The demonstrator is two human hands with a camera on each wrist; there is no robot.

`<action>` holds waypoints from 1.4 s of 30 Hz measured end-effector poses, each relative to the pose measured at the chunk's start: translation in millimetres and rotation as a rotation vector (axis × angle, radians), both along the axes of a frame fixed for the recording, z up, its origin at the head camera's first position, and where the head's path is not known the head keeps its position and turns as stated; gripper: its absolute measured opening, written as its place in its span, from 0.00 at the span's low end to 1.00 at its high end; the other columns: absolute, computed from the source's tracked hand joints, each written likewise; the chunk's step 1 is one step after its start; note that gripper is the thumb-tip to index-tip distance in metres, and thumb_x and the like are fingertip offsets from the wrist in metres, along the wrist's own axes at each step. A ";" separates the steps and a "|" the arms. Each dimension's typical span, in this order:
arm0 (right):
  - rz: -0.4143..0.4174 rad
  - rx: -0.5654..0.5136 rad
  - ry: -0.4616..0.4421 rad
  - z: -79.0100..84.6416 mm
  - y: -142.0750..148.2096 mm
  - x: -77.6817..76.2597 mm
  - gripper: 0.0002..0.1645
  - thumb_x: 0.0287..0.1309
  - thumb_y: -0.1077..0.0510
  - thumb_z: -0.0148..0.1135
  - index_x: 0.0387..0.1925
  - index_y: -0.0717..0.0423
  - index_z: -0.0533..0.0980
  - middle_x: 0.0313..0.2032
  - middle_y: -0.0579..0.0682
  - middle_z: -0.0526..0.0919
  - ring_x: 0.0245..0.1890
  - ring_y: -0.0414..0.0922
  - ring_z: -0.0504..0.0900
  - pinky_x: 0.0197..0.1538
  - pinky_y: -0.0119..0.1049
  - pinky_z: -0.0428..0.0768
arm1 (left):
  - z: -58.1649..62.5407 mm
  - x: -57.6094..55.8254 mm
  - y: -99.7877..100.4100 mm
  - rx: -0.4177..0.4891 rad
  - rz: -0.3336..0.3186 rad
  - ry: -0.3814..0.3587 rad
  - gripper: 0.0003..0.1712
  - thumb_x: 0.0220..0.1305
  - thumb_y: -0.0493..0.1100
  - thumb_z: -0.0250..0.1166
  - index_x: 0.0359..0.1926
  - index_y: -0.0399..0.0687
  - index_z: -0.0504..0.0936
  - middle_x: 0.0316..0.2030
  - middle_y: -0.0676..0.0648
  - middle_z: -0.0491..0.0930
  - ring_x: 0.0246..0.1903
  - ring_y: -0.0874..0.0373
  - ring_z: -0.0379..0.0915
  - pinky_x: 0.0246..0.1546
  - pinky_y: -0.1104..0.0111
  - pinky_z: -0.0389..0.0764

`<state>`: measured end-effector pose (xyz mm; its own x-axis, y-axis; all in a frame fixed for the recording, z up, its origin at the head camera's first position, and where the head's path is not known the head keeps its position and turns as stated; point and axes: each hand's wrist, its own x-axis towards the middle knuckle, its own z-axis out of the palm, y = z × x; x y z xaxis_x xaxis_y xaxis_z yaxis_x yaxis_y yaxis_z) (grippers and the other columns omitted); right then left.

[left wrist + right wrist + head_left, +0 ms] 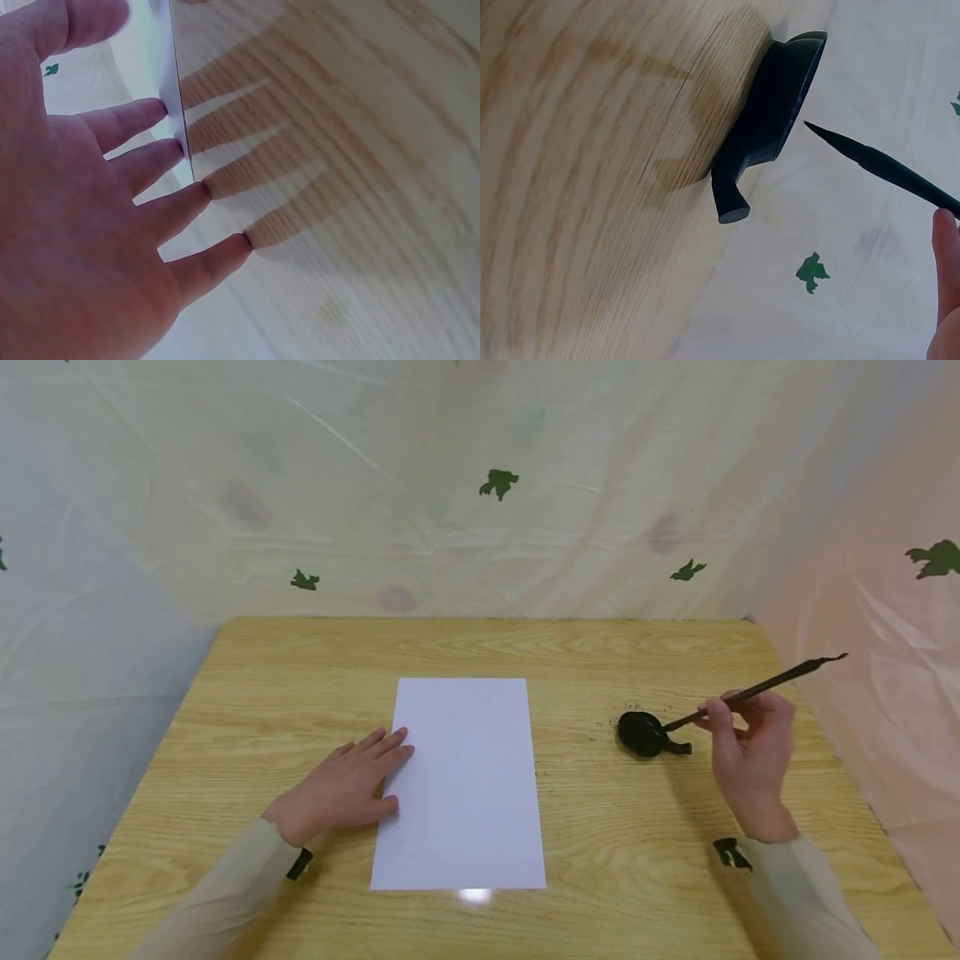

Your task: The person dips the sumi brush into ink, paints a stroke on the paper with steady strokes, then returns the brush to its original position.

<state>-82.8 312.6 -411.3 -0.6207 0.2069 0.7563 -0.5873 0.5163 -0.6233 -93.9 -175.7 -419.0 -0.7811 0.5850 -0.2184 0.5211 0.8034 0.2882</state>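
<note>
A blank white sheet of paper (465, 785) lies on the wooden table. My left hand (345, 785) rests at its left edge, fingers spread. In the left wrist view, two fingertips of that hand (90, 217) touch the paper (166, 56), and the others reach the wood. My right hand (753, 756) pinches a dark calligraphy brush (780, 680), held slanted with its lower end by a small black ink dish (639, 734). Seen from the right wrist, the pointed brush tip (840, 142) stands just off the rim of the dish (769, 105). The dish's inside is hidden there.
Small dark specks (633, 707) mark the wood around the dish. A short curved handle (678, 748) sticks out from the dish towards my right hand. Pale sheeting (420, 527) with green leaf-like patches hangs behind and beside the table (300, 652).
</note>
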 end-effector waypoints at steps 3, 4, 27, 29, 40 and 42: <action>-0.034 0.013 -0.028 -1.2 -1.2 -2.5 0.22 0.70 0.69 0.61 0.54 0.81 0.62 0.45 0.40 0.76 0.40 0.31 0.83 0.42 0.20 0.82 | -0.7 -0.5 -0.8 -0.002 -0.001 -0.008 0.40 0.64 0.49 0.63 0.76 0.42 0.68 0.78 0.40 0.59 0.77 0.36 0.53 0.67 0.33 0.62; -0.043 0.016 -0.039 -1.3 -1.7 -3.2 0.22 0.70 0.69 0.61 0.54 0.80 0.63 0.45 0.39 0.75 0.40 0.31 0.83 0.42 0.20 0.82 | -0.9 -0.5 -1.1 -0.003 -0.003 -0.009 0.40 0.65 0.49 0.63 0.76 0.42 0.67 0.79 0.40 0.58 0.77 0.36 0.53 0.67 0.33 0.62; -0.111 0.100 -0.167 -10.8 1.8 -10.5 0.20 0.69 0.73 0.60 0.55 0.79 0.62 0.41 0.33 0.74 0.40 0.23 0.80 0.40 0.15 0.78 | -5.4 1.8 -0.4 -0.025 0.017 -0.001 0.48 0.65 0.58 0.72 0.78 0.45 0.64 0.80 0.42 0.55 0.78 0.38 0.49 0.69 0.34 0.60; -0.113 0.103 -0.167 -11.3 2.4 -10.6 0.20 0.69 0.73 0.60 0.55 0.79 0.62 0.41 0.33 0.74 0.40 0.22 0.80 0.40 0.14 0.78 | -5.3 1.9 -0.2 -0.025 0.016 0.000 0.48 0.65 0.58 0.72 0.78 0.44 0.64 0.80 0.42 0.55 0.78 0.38 0.49 0.69 0.34 0.60; -0.110 0.125 -0.163 -13.2 4.3 -10.8 0.20 0.69 0.73 0.59 0.54 0.79 0.62 0.41 0.34 0.73 0.40 0.22 0.80 0.41 0.14 0.77 | -4.5 2.8 -0.4 -0.002 0.019 -0.001 0.47 0.65 0.58 0.71 0.78 0.44 0.65 0.80 0.43 0.55 0.78 0.37 0.50 0.69 0.34 0.60; -0.108 0.126 -0.160 -13.8 4.5 -10.9 0.20 0.69 0.74 0.59 0.54 0.79 0.62 0.41 0.34 0.73 0.40 0.22 0.80 0.41 0.14 0.77 | -4.8 2.9 -0.6 -0.003 0.020 -0.003 0.47 0.65 0.58 0.71 0.78 0.44 0.65 0.80 0.43 0.55 0.78 0.38 0.50 0.69 0.34 0.59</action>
